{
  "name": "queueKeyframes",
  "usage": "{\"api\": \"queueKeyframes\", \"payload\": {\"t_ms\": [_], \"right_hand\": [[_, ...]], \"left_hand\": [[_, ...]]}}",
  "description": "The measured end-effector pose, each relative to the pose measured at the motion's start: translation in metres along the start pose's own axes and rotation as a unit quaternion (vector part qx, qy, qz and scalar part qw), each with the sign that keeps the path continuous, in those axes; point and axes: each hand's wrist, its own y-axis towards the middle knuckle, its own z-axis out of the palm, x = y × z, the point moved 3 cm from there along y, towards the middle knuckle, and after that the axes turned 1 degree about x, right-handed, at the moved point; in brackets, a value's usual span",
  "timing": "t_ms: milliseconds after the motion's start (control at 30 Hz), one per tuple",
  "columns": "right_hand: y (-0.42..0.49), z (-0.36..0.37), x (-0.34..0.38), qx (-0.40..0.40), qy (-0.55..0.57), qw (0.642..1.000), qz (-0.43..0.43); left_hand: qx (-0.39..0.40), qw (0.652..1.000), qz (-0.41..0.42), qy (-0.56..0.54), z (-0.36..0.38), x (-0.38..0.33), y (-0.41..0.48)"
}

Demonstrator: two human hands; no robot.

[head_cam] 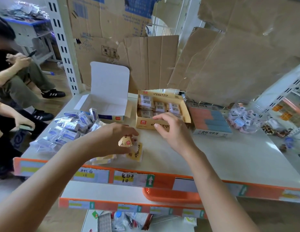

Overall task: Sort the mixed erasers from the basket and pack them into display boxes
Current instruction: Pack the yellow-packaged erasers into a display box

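The left hand (109,139) hides much of a yellow eraser (126,142); at six o'clock the bench (213,161) covers most of the basket (171,195).

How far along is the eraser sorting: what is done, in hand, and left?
Done: the pink-and-blue box looks full; the yellow box is partly filled. In hand: the left hand grips a yellow eraser, the right hand hovers open. Left: the blue-white pile lies loose beside the empty white box.
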Motion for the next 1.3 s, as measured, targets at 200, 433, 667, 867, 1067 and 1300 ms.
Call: {"api": "queueKeyframes", "payload": {"t_ms": [200,433,667,867,1067,1300], "right_hand": [[-0.009,-0.009,0.011,-0.016,0.153,0.988,-0.033],[-0.015,-0.014,0.031,-0.008,0.144,0.979,-0.142],[-0.018,-0.014,0.025,0.038,0.322,0.946,-0.001],[-0.022,-0.003,0.019,0.008,0.516,0.844,0.143],[-0.024,0.001,0.018,0.031,0.505,0.842,0.187],[-0.028,-0.001,0.012,0.046,0.473,0.857,0.198]], "left_hand": [[-0.098,0.938,-0.004,-0.332,-0.024,-0.009,-0.007],[0.032,0.797,-0.007,-0.603,-0.023,-0.021,-0.008],[-0.009,0.75,-0.004,-0.661,-0.014,-0.012,-0.002],[-0.129,0.759,-0.027,-0.637,-0.013,-0.017,0.002],[-0.18,0.8,-0.071,-0.568,-0.013,-0.022,0.008],[-0.173,0.902,-0.07,-0.39,-0.006,-0.014,0.011]]}}
